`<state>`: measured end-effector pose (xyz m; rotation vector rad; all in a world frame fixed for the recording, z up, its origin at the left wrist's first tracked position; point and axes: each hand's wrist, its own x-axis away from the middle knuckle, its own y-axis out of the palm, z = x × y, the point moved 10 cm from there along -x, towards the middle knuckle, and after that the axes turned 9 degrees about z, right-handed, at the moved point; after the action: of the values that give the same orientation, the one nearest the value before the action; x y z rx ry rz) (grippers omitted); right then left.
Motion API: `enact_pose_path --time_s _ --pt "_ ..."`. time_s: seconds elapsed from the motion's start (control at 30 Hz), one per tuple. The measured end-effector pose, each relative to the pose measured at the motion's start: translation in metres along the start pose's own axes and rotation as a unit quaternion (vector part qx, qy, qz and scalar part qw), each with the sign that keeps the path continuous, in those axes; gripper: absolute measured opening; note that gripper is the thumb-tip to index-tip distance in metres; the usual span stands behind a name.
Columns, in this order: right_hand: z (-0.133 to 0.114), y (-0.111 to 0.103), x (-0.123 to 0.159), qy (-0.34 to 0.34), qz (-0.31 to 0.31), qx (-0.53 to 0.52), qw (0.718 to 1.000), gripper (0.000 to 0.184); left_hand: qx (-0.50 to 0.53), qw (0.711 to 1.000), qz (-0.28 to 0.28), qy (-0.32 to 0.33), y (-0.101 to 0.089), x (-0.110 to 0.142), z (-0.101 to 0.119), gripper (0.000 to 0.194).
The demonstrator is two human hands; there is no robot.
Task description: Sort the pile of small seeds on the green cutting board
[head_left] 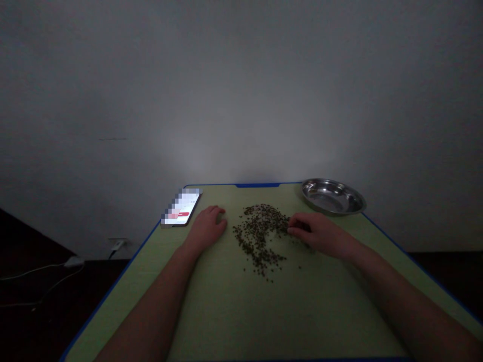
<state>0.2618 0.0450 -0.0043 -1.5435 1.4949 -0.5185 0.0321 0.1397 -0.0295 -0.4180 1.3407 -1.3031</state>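
Observation:
Small dark brown grains [252, 234], perhaps seeds or peppercorns, lie scattered in a loose patch on the light green table [241, 317]. My right hand [317, 232] is at the patch's right edge, thumb and fingers drawn together in a pinch. Whatever is between those fingertips is too small or too hidden to make out. To the left of the grains, my left hand [208, 226] rests on the tabletop with its fingers spread and nothing in it. A shallow oval steel bowl [334, 197] stands beyond my right hand, at the back right corner.
A phone [183, 207] with a lit screen lies at the table's left edge, close to my left hand. Behind the table rises a plain wall [241, 100]. Blue trim borders the tabletop. A white plug with cables [116, 246] is at the lower left.

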Motion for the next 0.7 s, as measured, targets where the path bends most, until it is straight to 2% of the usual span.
enact_pose_path --time_s 0.33,0.53,0.7 --pt "0.008 0.012 0.006 0.004 -0.095 -0.052 0.994 0.012 -0.005 1.000 -0.007 -0.003 0.000 0.001 0.001 0.032" --pt "0.018 0.013 0.011 0.008 -0.117 -0.050 0.992 0.011 -0.005 1.000 -0.002 0.001 0.002 0.000 -0.002 0.033" --pt "0.003 0.023 0.017 -0.020 -0.147 -0.043 0.988 0.012 -0.003 1.000 -0.008 0.006 0.001 0.000 0.001 0.034"
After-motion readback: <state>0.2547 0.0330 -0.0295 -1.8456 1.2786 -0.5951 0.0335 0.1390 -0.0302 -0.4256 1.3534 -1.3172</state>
